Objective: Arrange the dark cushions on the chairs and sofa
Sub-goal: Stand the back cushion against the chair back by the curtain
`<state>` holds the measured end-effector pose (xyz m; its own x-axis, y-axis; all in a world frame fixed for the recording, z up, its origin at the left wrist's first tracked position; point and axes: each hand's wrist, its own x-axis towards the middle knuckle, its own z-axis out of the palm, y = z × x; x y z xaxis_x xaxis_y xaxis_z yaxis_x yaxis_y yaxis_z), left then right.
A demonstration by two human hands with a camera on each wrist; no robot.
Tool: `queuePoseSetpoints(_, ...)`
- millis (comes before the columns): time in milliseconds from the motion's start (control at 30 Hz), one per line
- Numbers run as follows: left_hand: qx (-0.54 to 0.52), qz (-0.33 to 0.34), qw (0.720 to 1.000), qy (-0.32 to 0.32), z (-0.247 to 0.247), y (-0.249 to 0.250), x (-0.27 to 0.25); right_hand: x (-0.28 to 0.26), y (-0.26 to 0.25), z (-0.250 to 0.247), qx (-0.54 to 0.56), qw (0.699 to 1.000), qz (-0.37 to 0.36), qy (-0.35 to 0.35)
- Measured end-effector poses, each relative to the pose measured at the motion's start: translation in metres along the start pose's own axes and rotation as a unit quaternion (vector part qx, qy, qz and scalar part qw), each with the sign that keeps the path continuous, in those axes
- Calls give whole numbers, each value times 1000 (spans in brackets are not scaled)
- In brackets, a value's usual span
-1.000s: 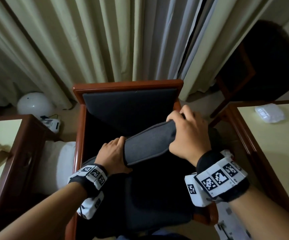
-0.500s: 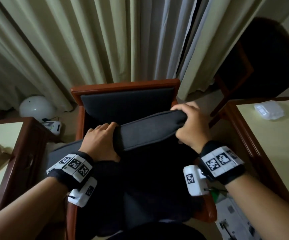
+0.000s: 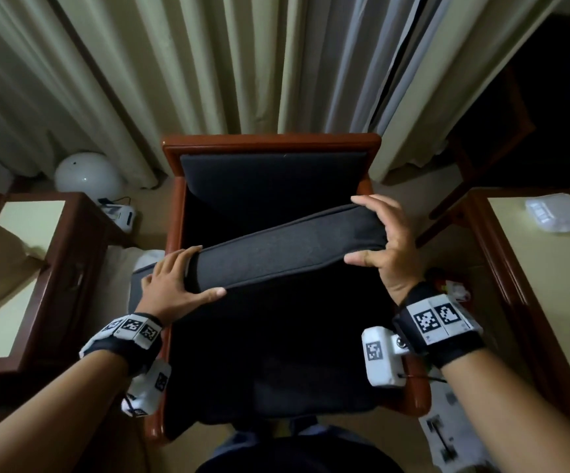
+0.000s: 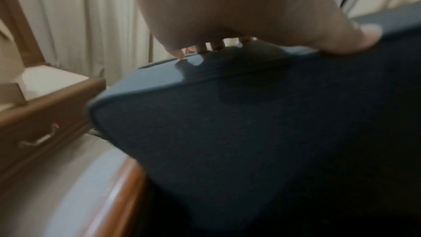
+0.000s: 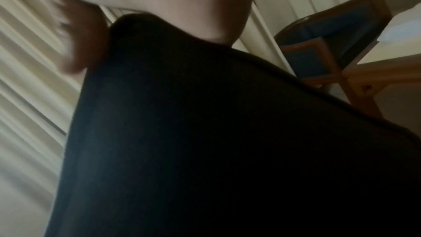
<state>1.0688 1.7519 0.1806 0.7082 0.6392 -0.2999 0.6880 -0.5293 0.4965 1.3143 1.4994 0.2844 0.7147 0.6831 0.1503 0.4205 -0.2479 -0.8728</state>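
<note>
A dark grey seat cushion is tilted up over the seat of a wooden armchair, its raised edge slanting up to the right. My left hand grips the left end, fingers over the top and thumb beneath; in the left wrist view the thumb presses the cushion. My right hand holds the right end with fingers spread over it and the thumb on the near side. The cushion fills the right wrist view. A dark back cushion stands against the chair back.
Curtains hang behind the chair. A wooden side table and a white globe lamp are on the left. On the right stands a table with a white packet, and another dark chair behind it. Papers lie on the floor.
Both hands have moved apart along the cushion's raised edge. The right hand's fingers have loosened from a tight curl to a spread hold.
</note>
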Motion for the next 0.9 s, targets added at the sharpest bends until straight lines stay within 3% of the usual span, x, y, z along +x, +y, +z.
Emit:
queuePoseSetpoints(67,-3,-15,1000,3,4,-18,2,-10,0,3,50,998,25,35)
queuePoseSetpoints(200,-77,-116,990,28,8,-52,12,-18,0,17,114,972,157,132)
queuePoseSetpoints(333,-168,-190,966,54,7,-66,15,-19,2,22,105,964,166,180)
queuePoseSetpoints(533,-378,-280,880,62,12,-75,18,-16,6,22,102,964,130,211)
queuePoseSetpoints(667,-373,-301,876,58,24,-112,35,-2,12,20,114,958,125,230)
queuePoseSetpoints(800,-299,-319,893,109,-8,-49,15,39,16,10,122,962,130,205)
queuePoseSetpoints(900,-263,-305,905,140,-45,-19,16,75,15,0,128,956,139,226)
